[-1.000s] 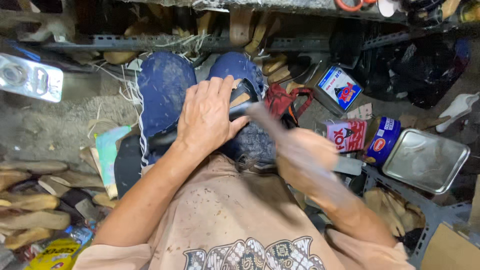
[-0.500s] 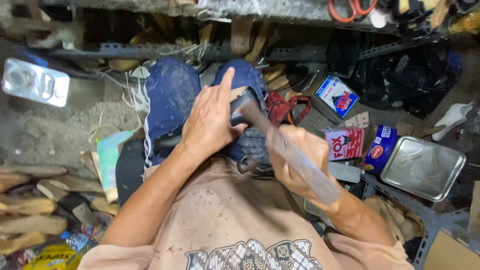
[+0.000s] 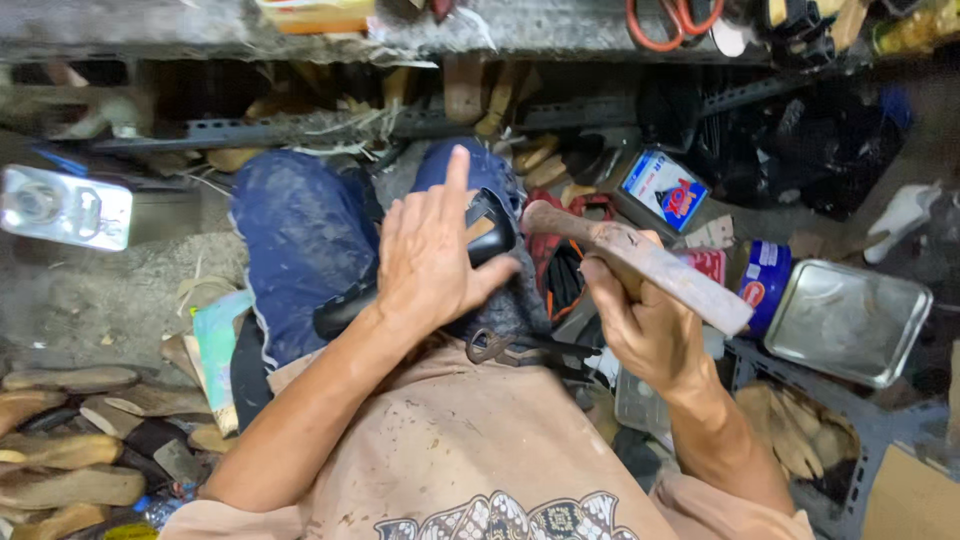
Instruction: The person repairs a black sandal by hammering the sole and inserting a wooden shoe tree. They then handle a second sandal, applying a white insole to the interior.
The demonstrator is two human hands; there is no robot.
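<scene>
Our left hand (image 3: 432, 255) lies on one black shoe (image 3: 420, 275) across our lap, fingers loosely spread, the forefinger lifted straight; the palm hides most of the shoe's middle, so we cannot make out its shape there. Just right of the shoe, our right hand (image 3: 640, 325) wraps all its fingers tight round one wooden hammer handle (image 3: 640, 262), whose head we cannot clearly see. One rusty pair of pincers (image 3: 520, 350) lies below the shoe, partly covered. Well right of the shoe sit one metal tray (image 3: 850, 320) and one blue tin (image 3: 765, 280).
</scene>
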